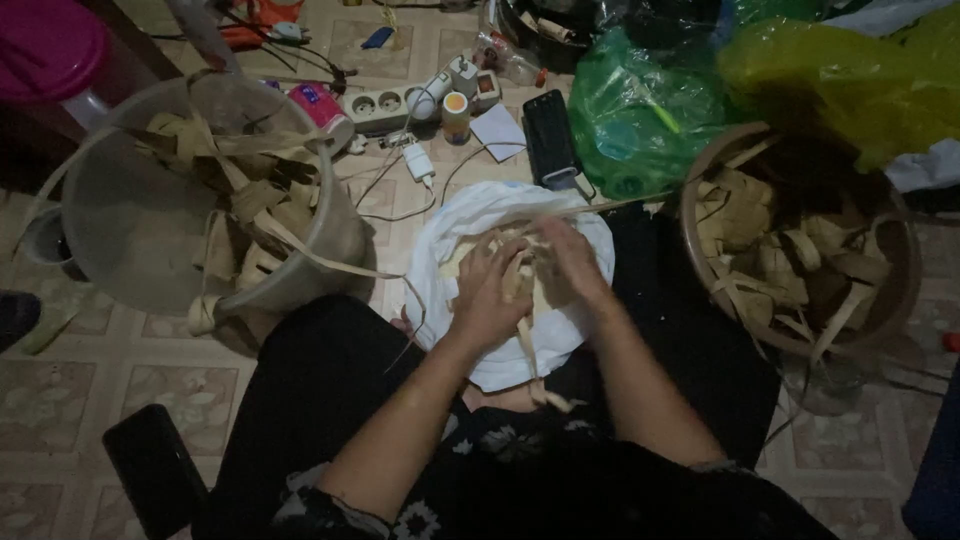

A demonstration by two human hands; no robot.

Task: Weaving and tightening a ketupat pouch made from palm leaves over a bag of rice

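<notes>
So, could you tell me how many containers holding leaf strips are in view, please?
2: a translucent bucket on the left hand's side, and a brown basin beyond the right hand. Others may be hidden beyond the frame.

The right hand (pixel 575 262) is blurry, so its fingers are hard to tell apart. Both hands hide the pale woven leaf strips (pixel 520 275) under them. At 10 o'clock, the pink round plastic lid (pixel 45 45) is cut off by the edge.
</notes>
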